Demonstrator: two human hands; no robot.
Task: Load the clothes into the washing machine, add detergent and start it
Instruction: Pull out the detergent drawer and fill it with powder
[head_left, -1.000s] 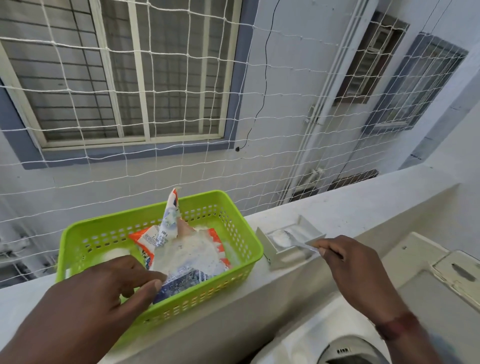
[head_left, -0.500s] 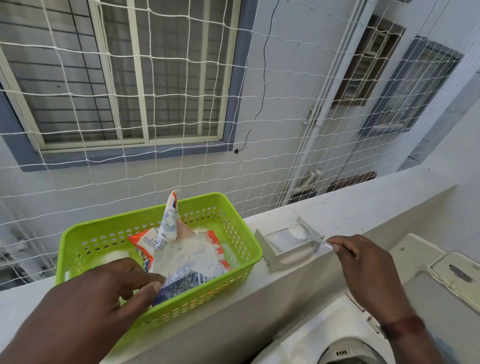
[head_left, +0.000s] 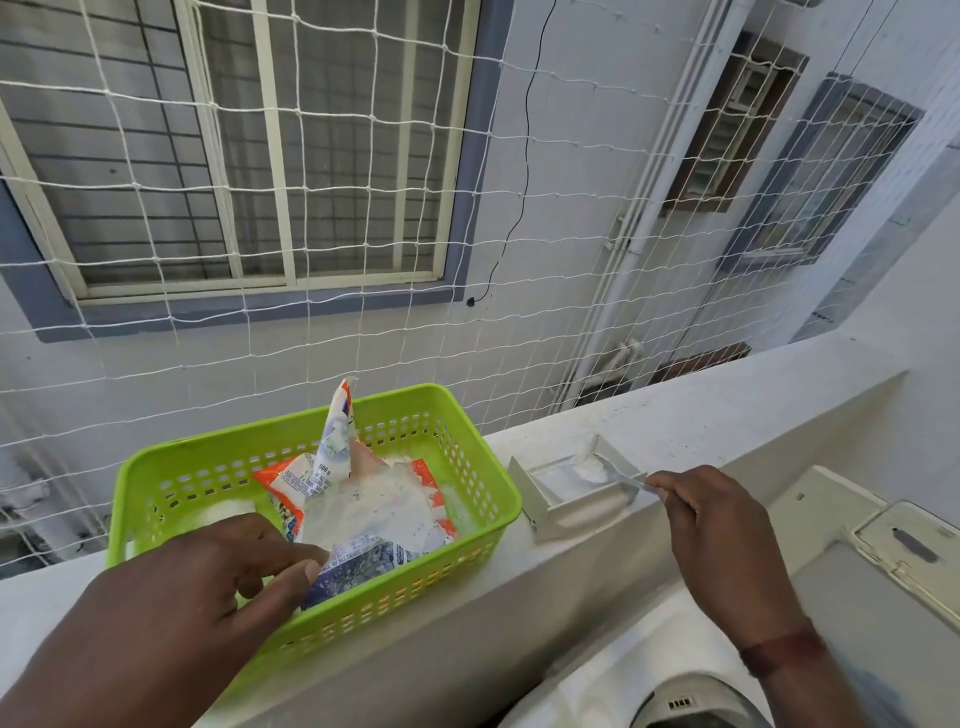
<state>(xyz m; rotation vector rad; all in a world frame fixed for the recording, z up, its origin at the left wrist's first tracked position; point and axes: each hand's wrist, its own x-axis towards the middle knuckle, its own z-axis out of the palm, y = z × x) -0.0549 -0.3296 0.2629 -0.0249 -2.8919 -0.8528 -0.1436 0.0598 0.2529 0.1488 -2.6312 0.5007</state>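
Note:
A torn-open detergent packet (head_left: 358, 504), orange, white and blue, lies in a lime-green plastic basket (head_left: 483, 467) on a white ledge. My left hand (head_left: 208, 592) pinches the packet's near edge over the basket's front rim. To the right stands a small grey detergent tray (head_left: 566, 499) with some white powder in it. My right hand (head_left: 722, 530) holds a thin clear spoon (head_left: 626, 478) whose tip reaches into the tray. The washing machine (head_left: 701, 670) shows at the bottom right, below the ledge.
A white rope net (head_left: 519, 260) stretches over the opening behind the ledge, with a neighbouring building's windows and pipes beyond. The ledge (head_left: 727, 410) runs up to the right. A grey lid panel (head_left: 904, 545) of the machine lies at the right edge.
The spoon in my right hand has shifted slightly within the tray. My left hand stays on the packet.

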